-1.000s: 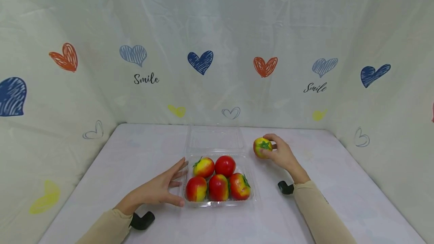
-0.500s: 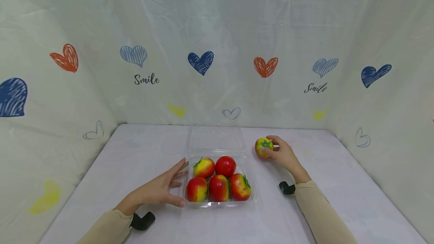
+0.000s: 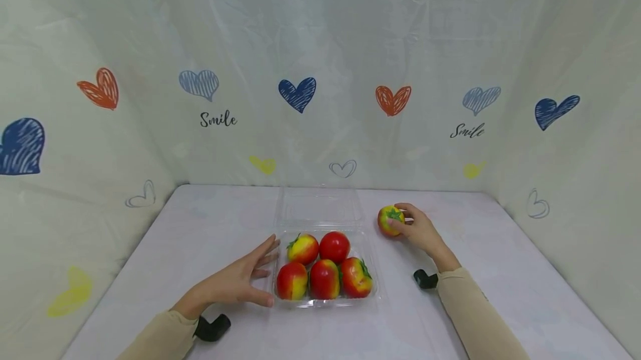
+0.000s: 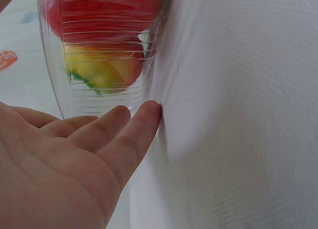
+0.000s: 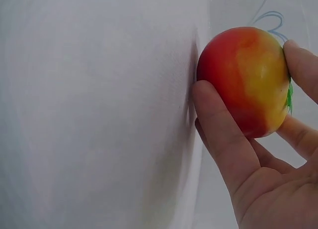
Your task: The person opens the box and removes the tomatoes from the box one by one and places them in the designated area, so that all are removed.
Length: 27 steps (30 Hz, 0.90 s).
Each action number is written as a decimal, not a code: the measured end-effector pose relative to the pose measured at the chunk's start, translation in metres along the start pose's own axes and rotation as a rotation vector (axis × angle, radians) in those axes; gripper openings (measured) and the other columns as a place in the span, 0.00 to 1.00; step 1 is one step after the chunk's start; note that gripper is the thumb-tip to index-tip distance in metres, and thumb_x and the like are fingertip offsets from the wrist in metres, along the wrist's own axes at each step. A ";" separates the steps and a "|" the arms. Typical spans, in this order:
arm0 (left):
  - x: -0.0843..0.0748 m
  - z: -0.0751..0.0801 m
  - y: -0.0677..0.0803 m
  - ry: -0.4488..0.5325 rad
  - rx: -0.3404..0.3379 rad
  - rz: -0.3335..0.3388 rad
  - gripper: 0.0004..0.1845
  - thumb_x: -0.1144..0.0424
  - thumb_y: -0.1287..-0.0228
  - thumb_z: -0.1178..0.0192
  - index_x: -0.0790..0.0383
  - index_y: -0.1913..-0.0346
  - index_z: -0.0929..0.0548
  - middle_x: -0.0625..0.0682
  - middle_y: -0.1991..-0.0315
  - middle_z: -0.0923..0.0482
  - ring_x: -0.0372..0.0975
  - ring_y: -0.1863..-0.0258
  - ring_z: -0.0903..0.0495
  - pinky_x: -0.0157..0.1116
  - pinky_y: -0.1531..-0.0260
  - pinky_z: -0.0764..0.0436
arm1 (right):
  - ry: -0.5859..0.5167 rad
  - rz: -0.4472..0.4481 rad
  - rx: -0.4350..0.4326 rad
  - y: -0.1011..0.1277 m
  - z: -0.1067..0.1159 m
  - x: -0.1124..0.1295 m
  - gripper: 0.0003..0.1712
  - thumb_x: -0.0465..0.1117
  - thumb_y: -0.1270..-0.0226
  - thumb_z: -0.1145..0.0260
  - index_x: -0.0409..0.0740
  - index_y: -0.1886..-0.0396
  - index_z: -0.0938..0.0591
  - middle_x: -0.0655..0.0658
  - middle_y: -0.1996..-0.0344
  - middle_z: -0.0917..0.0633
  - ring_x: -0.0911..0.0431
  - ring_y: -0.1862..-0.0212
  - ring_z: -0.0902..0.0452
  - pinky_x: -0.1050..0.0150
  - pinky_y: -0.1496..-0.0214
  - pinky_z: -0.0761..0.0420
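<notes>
Head view: the right hand (image 3: 419,228) grasps a loose tomato (image 3: 390,220) resting on the table (image 3: 210,226), right of the clear tray (image 3: 370,248). The left hand (image 3: 235,281) (fingers straight) steadies the tray's left wall. Lift the tomato clear of the rim, aiming for the empty back-right corner.

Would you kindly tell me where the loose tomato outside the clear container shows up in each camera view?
Head: the loose tomato sits right of centre on the white table, held by the right hand, beside the clear container.
Left wrist: not in it; only the container wall and the left hand show.
Right wrist: upper right, pinched by the fingers.
Shared landmark: the white table.
</notes>
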<state>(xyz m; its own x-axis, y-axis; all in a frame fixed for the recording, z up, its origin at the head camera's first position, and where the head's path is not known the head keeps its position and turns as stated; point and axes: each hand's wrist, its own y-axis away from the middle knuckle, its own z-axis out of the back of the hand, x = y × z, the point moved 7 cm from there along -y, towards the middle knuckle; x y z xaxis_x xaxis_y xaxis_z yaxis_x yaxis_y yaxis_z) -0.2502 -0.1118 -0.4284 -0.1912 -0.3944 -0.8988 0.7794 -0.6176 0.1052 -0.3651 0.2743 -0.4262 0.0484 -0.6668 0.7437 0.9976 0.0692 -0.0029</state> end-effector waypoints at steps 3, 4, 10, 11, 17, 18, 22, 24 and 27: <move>-0.001 0.000 0.000 0.007 0.002 -0.001 0.62 0.55 0.49 0.27 0.60 0.24 0.64 0.62 0.24 0.58 0.56 0.32 0.40 0.47 0.40 0.29 | -0.003 -0.002 0.009 0.000 -0.001 -0.002 0.39 0.60 0.38 0.35 0.48 0.33 0.33 0.33 0.38 0.30 0.39 0.43 0.30 0.46 0.44 0.23; -0.001 -0.001 -0.001 0.008 0.001 -0.001 0.62 0.55 0.49 0.27 0.60 0.24 0.64 0.61 0.24 0.58 0.56 0.32 0.40 0.47 0.40 0.29 | -0.003 -0.003 0.011 0.001 0.000 -0.003 0.39 0.60 0.38 0.35 0.48 0.33 0.33 0.33 0.38 0.30 0.39 0.42 0.31 0.46 0.44 0.23; 0.000 0.000 -0.001 -0.003 0.000 0.000 0.62 0.55 0.49 0.27 0.61 0.24 0.64 0.61 0.24 0.58 0.55 0.31 0.40 0.46 0.40 0.28 | -0.019 -0.003 0.024 0.001 0.000 -0.005 0.41 0.62 0.38 0.36 0.48 0.32 0.34 0.32 0.37 0.32 0.38 0.41 0.32 0.49 0.45 0.21; 0.000 0.000 0.000 -0.004 0.000 -0.001 0.62 0.55 0.49 0.27 0.61 0.24 0.64 0.61 0.24 0.58 0.55 0.32 0.40 0.46 0.40 0.28 | -0.025 -0.002 0.026 0.000 0.000 -0.005 0.41 0.61 0.39 0.35 0.48 0.32 0.34 0.32 0.37 0.32 0.38 0.41 0.32 0.50 0.46 0.20; -0.001 0.001 0.000 -0.002 -0.004 -0.017 0.62 0.56 0.49 0.27 0.61 0.24 0.64 0.61 0.24 0.59 0.55 0.30 0.42 0.45 0.40 0.29 | -0.058 0.006 0.043 -0.003 -0.002 -0.005 0.42 0.55 0.40 0.31 0.44 0.31 0.35 0.34 0.40 0.29 0.41 0.45 0.29 0.58 0.54 0.17; -0.001 0.002 0.000 -0.003 -0.005 -0.019 0.62 0.56 0.49 0.27 0.61 0.24 0.64 0.61 0.24 0.58 0.55 0.30 0.42 0.45 0.40 0.29 | -0.054 0.008 0.047 -0.004 -0.002 -0.005 0.42 0.55 0.40 0.31 0.43 0.31 0.36 0.34 0.41 0.28 0.41 0.46 0.28 0.59 0.55 0.17; -0.001 0.002 0.000 -0.003 -0.009 -0.014 0.62 0.56 0.49 0.27 0.61 0.24 0.63 0.61 0.24 0.58 0.55 0.31 0.41 0.45 0.40 0.29 | -0.015 0.011 0.043 -0.005 0.001 -0.004 0.45 0.56 0.41 0.31 0.41 0.30 0.36 0.35 0.42 0.27 0.43 0.47 0.27 0.60 0.56 0.18; 0.000 0.001 0.000 0.005 -0.007 -0.007 0.62 0.55 0.49 0.27 0.61 0.24 0.63 0.61 0.24 0.58 0.55 0.31 0.40 0.45 0.40 0.28 | -0.007 0.008 0.044 -0.005 0.002 -0.005 0.45 0.57 0.41 0.31 0.41 0.30 0.36 0.35 0.42 0.27 0.43 0.47 0.27 0.60 0.56 0.18; 0.001 0.000 0.000 0.020 -0.001 0.002 0.62 0.54 0.49 0.27 0.61 0.24 0.64 0.61 0.24 0.59 0.56 0.31 0.40 0.46 0.40 0.29 | -0.004 0.009 0.045 -0.004 0.002 -0.006 0.45 0.57 0.41 0.32 0.40 0.30 0.36 0.35 0.41 0.28 0.43 0.47 0.28 0.59 0.56 0.18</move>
<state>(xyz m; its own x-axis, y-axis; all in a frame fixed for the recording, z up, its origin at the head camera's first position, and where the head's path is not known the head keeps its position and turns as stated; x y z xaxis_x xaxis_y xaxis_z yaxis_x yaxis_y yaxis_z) -0.2501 -0.1120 -0.4294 -0.1778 -0.3815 -0.9071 0.7804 -0.6162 0.1062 -0.3695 0.2800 -0.4292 0.0570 -0.6634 0.7461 0.9939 0.1085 0.0204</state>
